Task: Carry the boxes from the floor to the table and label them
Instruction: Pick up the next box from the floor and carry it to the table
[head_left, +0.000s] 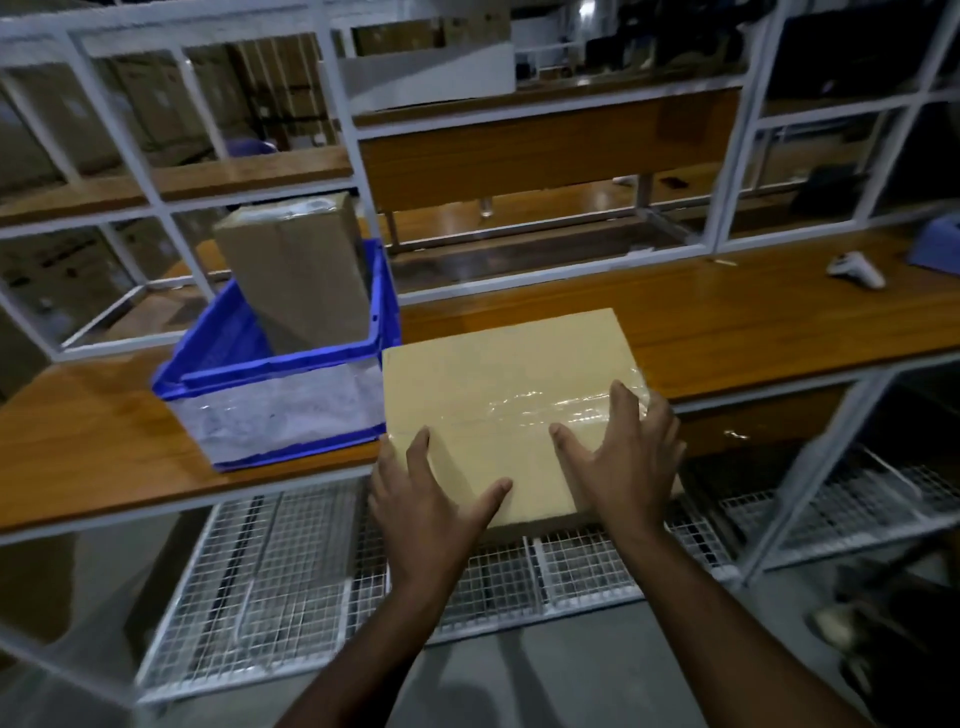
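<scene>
A flat tan cardboard box (498, 384), sealed with clear tape, lies across the front edge of the wooden table (753, 327) and overhangs it toward me. My left hand (431, 499) grips its near left corner, thumb on top. My right hand (623, 457) presses on its near right part, fingers spread over the tape. A second, taller brown box (296, 275) stands tilted inside a blue plastic crate (275, 400) on the table, just left of the flat box.
A white handheld device (857, 270) and a blue object (935, 244) lie at the table's far right. White metal frames (343, 130) rise behind the table. A wire mesh shelf (291, 561) runs below the tabletop, above the grey floor.
</scene>
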